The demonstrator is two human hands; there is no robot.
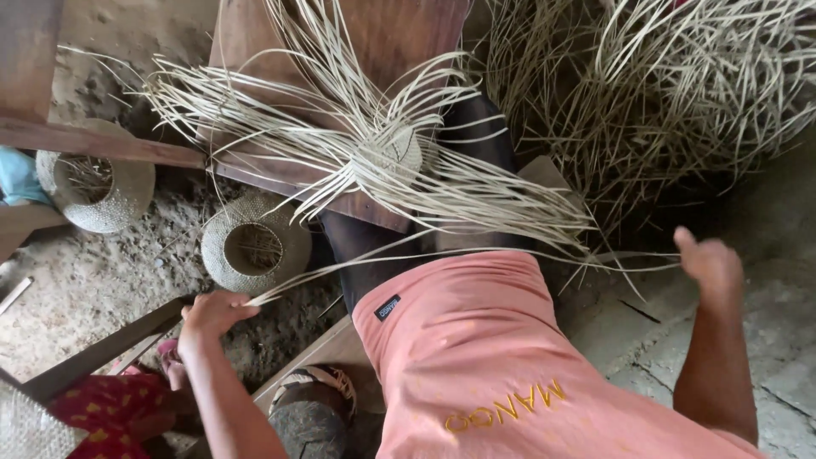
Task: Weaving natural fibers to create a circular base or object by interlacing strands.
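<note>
Stretching a long pale strip (340, 274) taut across the lap, the left hand (212, 313) is closed around one end, fingers pinched so it can't slip; the right hand (710, 263) is curled shut out wide, and thin strands run toward it, though whether it clamps the same strip I cannot tell; the half-woven base (387, 153) sits on the wooden board (255, 161) over the knees, loose ends fanning outward, flat and within reach; two finished round baskets (253, 245) wait on the dirt floor (68, 289) beside the left hand; a heap of spare strips (663, 93) lies to the right.
</note>
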